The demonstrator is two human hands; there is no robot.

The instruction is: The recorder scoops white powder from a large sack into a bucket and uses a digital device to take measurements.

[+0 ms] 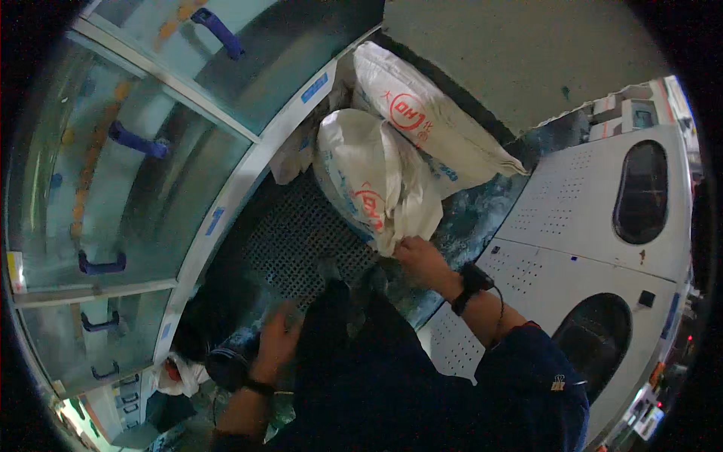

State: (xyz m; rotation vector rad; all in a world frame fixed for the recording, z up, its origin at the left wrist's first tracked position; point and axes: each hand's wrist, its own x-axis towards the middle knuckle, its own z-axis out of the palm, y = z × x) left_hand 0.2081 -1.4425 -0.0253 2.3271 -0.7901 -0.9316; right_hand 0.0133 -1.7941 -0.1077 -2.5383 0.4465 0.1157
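A dark floor [474, 215] with whitish smears carries a black perforated mat [290, 245]. Along the floor's left edge runs a glass-panelled enclosure [173, 196] with pale metal framing and blue handles [139, 142]; along its right edge, a white metal cabinet [557, 233] with vent holes and dark rounded windows [641, 192]. A plain grey-green surface [520, 60] bounds its far edge. The light is dim.

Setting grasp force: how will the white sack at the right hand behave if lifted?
The white sack will probably sag rather than hold shape, given its creases. Its rounded bulge hints at contents, so it may be heavy. Where the right hand grips, the bunched material likely folds easily.
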